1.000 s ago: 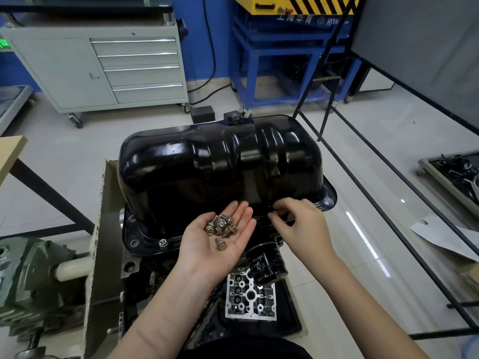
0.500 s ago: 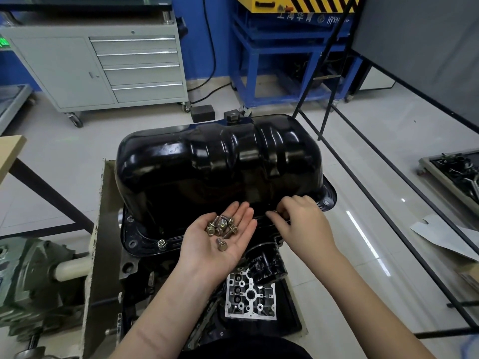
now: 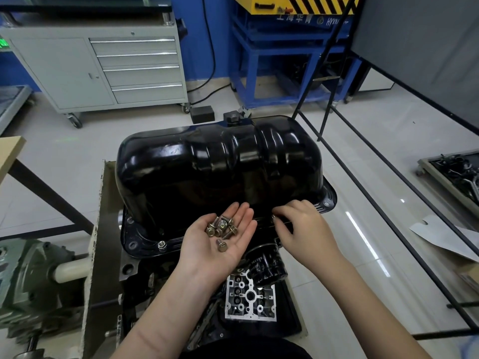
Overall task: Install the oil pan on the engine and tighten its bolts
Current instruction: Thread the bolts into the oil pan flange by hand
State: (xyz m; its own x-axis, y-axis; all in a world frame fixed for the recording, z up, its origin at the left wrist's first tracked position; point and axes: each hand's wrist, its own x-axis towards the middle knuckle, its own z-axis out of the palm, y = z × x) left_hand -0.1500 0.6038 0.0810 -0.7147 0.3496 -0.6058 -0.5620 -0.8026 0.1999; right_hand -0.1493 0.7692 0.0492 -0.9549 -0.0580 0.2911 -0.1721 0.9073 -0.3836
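Cupping brassy hex bolts, glossy black oil pan

Glossy black oil pan, brassy bolts

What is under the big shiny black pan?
The black pan sits on an engine, and one bolt is in its rim. The pan covers whatever is inside the engine.

floor: pale glossy tiles | wall: blue | furniture: grey drawer cabinet
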